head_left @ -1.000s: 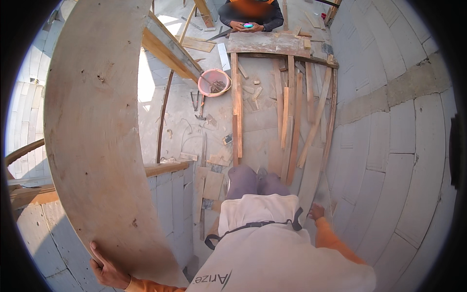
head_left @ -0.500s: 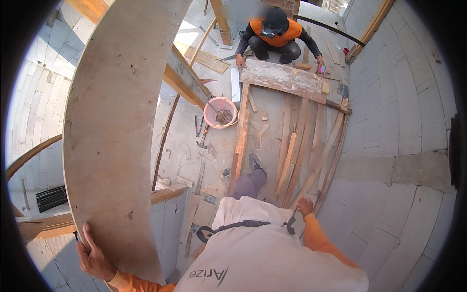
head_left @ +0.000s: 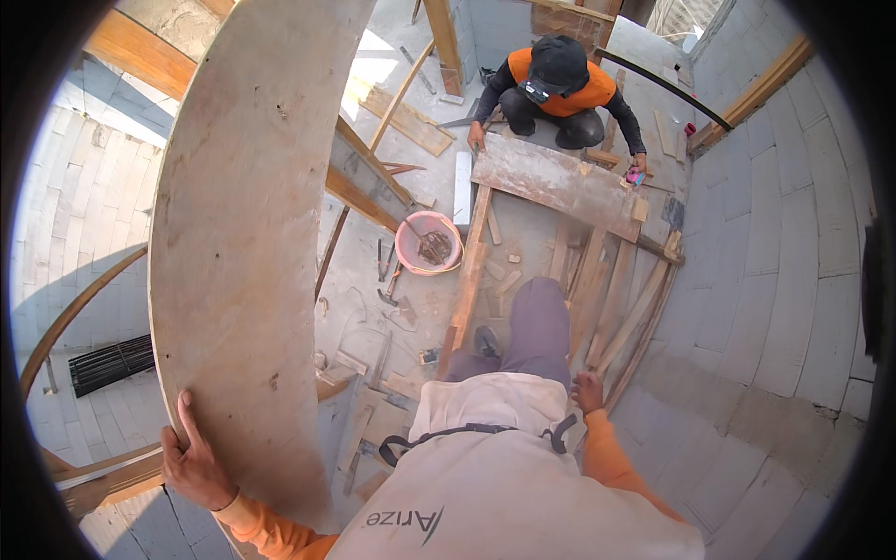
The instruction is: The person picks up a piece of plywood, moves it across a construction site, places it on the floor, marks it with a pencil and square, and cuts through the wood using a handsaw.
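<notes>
A long, pale plywood panel (head_left: 245, 271) stands along my left side, its surface marked with small dark spots. My left hand (head_left: 198, 462) is closed round the panel's left edge, low down, with the index finger extended along the face. My right hand (head_left: 587, 392) hangs at my right side, fingers curled in, and nothing shows in it. Below it lie long wooden strips (head_left: 627, 322) on the floor. One of my knees is raised above the floor among the wood pieces.
Ahead, a person (head_left: 565, 84) in an orange and black top squats, holding a stained board (head_left: 558, 185). A pink bucket (head_left: 427, 245) stands near a hammer (head_left: 389, 287). A block wall (head_left: 775, 252) curves along the right. Timber posts (head_left: 369, 201) lean near the panel.
My raised leg has come forward in a step. My left hand keeps hold of the panel, which appears slightly farther right in view. The squatting person stays at the stained board.
</notes>
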Demonstrator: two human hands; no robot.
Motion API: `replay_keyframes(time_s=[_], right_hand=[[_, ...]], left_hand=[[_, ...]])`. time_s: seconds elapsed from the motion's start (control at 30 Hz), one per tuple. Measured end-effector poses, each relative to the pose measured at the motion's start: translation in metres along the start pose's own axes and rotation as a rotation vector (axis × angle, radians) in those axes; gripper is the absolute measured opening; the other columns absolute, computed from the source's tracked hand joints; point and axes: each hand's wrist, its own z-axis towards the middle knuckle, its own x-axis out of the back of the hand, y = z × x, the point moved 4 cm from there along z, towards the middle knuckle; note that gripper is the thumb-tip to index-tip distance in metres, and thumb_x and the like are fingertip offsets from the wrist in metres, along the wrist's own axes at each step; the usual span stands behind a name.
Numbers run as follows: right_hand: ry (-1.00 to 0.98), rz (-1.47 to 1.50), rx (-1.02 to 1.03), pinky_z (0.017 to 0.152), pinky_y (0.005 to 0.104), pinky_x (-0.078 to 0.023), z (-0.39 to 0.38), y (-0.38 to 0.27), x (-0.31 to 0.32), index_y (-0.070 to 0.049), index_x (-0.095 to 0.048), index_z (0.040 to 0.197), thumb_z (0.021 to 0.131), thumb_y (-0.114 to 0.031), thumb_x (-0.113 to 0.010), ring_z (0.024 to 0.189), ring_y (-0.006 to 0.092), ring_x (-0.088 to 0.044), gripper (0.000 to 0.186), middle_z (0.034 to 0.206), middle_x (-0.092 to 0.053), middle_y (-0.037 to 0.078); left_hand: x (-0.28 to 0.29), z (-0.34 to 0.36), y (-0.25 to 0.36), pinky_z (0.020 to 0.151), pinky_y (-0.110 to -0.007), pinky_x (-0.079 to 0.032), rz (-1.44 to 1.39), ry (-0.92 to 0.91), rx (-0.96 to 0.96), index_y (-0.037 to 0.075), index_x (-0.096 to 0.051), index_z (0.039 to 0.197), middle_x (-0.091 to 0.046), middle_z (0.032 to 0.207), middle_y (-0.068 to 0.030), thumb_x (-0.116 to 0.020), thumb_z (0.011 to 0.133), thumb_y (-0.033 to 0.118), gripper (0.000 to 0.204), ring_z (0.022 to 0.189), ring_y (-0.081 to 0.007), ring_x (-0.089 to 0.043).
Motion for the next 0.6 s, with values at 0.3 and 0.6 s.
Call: replay_keyframes(time_s=[0.3, 0.6], right_hand=[[-0.082, -0.099, 0.115, 0.064, 0.0297, -0.054, 0.091, -0.131, -0.027, -0.004, -0.064, 0.113, 0.103, -0.033, -0.061, 0.081, 0.0174, -0.069, 0.031, 0.1, -0.071, 0.006], [-0.337, -0.208, -0.005, 0.067, 0.0322, -0.056, 0.233, -0.244, -0.023, -0.004, -0.067, 0.116, 0.103, -0.041, -0.061, 0.086, 0.019, -0.07, 0.04, 0.103, -0.072, 0.008]], left_hand=[[-0.037, 0.056, 0.095, 0.047, -0.038, -0.027, 0.01, -0.03, 0.118, 0.005, -0.074, 0.083, -0.023, 0.069, -0.0111, -0.079, 0.092, 0.026, 0.024, 0.056, -0.0242, -0.021], [-0.063, 0.169, 0.22, 0.047, -0.034, -0.029, 0.198, -0.098, 0.086, 0.014, -0.081, 0.098, -0.023, 0.072, -0.0105, -0.076, 0.093, 0.02, 0.009, 0.055, -0.0219, -0.023]])
